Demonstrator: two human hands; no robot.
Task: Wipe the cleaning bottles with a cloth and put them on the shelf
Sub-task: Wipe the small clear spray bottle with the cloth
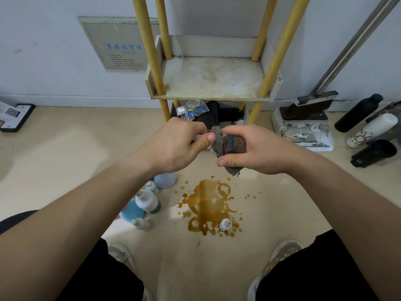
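My right hand [258, 148] is clamped around the cloth [230, 144], wrapping a bottle I barely see; my left hand [180, 144] pinches its small white end. The shelf [212, 77] beyond stands bare, so none are stowed. Several bottles [147, 200] wait on the floor near left, one [225, 224] in the brown spill [206, 205].

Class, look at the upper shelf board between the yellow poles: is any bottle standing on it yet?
No. The shelf board is bare and stained, while bottles stand on the floor.
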